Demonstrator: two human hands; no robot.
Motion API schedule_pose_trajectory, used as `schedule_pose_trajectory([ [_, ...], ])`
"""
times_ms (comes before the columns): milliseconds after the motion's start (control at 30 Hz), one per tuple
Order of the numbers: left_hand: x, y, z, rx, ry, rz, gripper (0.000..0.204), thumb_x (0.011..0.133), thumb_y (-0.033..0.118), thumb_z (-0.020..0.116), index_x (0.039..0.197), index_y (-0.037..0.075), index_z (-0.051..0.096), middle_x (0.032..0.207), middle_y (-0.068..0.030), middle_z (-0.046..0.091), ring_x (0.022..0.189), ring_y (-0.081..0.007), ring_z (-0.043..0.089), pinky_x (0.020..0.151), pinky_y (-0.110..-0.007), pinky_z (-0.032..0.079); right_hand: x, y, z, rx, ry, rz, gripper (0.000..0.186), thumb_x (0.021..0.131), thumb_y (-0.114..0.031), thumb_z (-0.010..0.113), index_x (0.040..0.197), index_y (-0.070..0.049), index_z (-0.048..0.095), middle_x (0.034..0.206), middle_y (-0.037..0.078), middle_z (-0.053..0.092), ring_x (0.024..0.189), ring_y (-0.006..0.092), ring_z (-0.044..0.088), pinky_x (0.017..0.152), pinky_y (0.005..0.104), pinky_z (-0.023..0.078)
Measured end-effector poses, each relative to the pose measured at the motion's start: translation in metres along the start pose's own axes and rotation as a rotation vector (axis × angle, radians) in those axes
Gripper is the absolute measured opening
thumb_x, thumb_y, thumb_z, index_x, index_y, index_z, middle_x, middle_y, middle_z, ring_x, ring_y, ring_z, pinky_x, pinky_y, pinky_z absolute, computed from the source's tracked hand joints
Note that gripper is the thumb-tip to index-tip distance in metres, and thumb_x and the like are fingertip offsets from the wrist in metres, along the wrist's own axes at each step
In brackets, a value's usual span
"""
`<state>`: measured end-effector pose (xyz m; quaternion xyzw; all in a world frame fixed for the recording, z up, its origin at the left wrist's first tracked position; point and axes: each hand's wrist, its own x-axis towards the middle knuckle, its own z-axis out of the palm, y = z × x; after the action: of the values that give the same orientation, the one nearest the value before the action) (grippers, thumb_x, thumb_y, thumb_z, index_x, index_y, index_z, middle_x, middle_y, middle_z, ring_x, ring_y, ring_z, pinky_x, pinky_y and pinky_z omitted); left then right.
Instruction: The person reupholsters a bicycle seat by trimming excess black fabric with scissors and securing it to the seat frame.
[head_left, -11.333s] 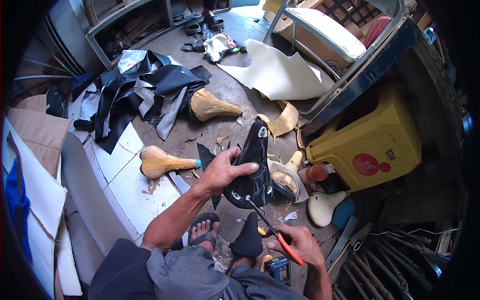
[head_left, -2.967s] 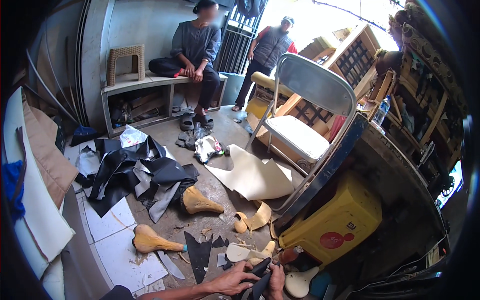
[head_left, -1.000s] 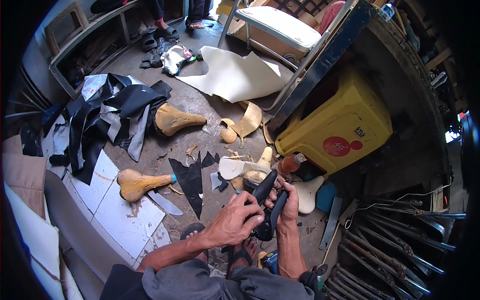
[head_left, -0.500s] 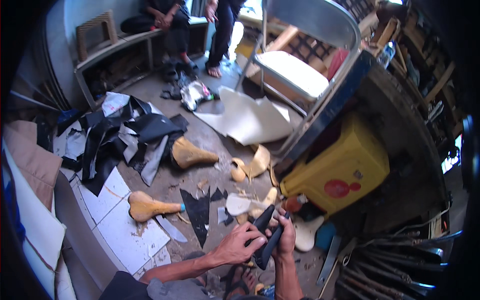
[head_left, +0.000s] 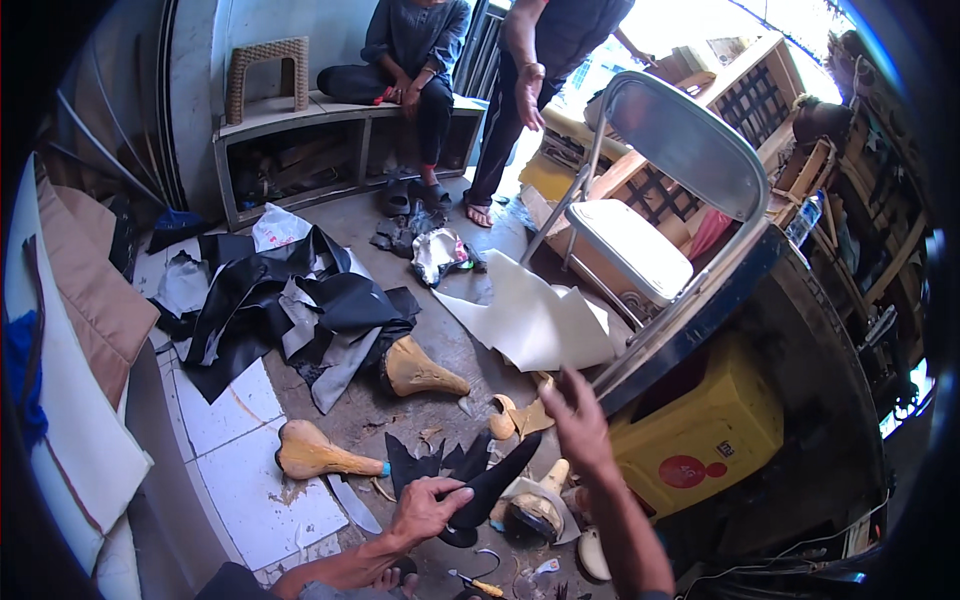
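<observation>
My left hand [head_left: 430, 508] pinches a black saddle cover [head_left: 490, 490] between thumb and fingers, low in the middle, its narrow end pointing up and right. My right hand [head_left: 580, 418] is raised away from it, fingers apart and a little blurred, with nothing in it. A bare tan saddle [head_left: 322, 450] lies to the left on the white tiles, its nose tipped in blue. Beside that saddle rests a pale knife blade [head_left: 355, 506]. Farther off lies a second tan saddle [head_left: 420, 370]. Just right of the cover, a worn saddle piece [head_left: 538, 510] lies among pale scraps.
Black sheet scraps [head_left: 290, 300] are heaped at left, with a cream sheet [head_left: 540, 325] beyond. A folding chair [head_left: 630, 250] and a yellow plastic stool [head_left: 700, 440] stand at right. Below lies a yellow-handled tool [head_left: 482, 584]. Two people are at the back, one seated on a bench [head_left: 290, 165].
My right hand has let go of the black cover and moved up, its fingers spreading. The left hand keeps the cover, now lower and to the left. The view has tilted up.
</observation>
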<state>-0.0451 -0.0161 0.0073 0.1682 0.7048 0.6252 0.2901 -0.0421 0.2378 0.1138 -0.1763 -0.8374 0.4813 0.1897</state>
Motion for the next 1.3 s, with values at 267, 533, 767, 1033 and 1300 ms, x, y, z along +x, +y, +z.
schedule_pose_trajectory([
  [267,0.015,-0.017,-0.05,0.134,0.231,0.009,0.024,0.092,0.019,0.076,0.102,-0.003,0.077,0.084,-0.0106,0.073,0.079,-0.0171,0.064,0.073,-0.032,0.048,0.209,-0.13,-0.003,0.326,-0.096,-0.146,0.101,0.091,-0.059,0.071,0.156,0.007,0.032,0.148,0.022,0.048,0.135,0.0302,0.047,0.111,0.0415,0.038],
  [533,0.031,-0.018,-0.061,-0.098,0.262,-0.193,0.028,0.096,0.021,0.074,0.101,-0.007,0.074,0.079,-0.0004,0.066,0.076,-0.0072,0.054,0.067,-0.026,0.042,0.395,-0.16,0.002,-0.043,0.066,-0.239,0.083,0.091,-0.07,0.06,0.117,0.009,0.063,0.098,0.022,0.067,0.096,0.0274,0.062,0.09,0.0386,0.045],
  [767,0.052,-0.015,-0.065,-0.276,0.357,-0.178,0.031,0.096,0.024,0.074,0.103,-0.006,0.075,0.081,-0.0014,0.068,0.076,-0.0087,0.056,0.07,-0.027,0.045,0.432,-0.158,0.007,-0.213,0.058,-0.245,0.057,0.102,-0.046,0.056,0.105,0.011,0.064,0.094,0.022,0.07,0.077,0.0229,0.068,0.065,0.0286,0.052],
  [1033,0.064,-0.009,-0.066,-0.402,0.334,-0.152,0.025,0.098,0.023,0.072,0.096,-0.002,0.073,0.083,0.0038,0.063,0.077,-0.0049,0.051,0.073,-0.023,0.041,0.322,-0.125,-0.024,0.117,0.052,-0.484,0.053,0.1,-0.04,0.061,0.133,0.002,0.06,0.124,0.014,0.064,0.106,0.0191,0.063,0.09,0.0312,0.05],
  [1300,0.071,0.004,-0.036,-0.305,0.269,-0.061,0.029,0.097,0.025,0.073,0.098,-0.004,0.074,0.081,-0.0004,0.065,0.078,-0.0078,0.053,0.071,-0.026,0.044,0.016,-0.025,-0.009,0.009,-0.621,0.053,0.077,0.088,-0.029,0.083,0.148,0.003,0.047,0.132,0.025,0.065,0.115,0.0264,0.066,0.095,0.0367,0.055],
])
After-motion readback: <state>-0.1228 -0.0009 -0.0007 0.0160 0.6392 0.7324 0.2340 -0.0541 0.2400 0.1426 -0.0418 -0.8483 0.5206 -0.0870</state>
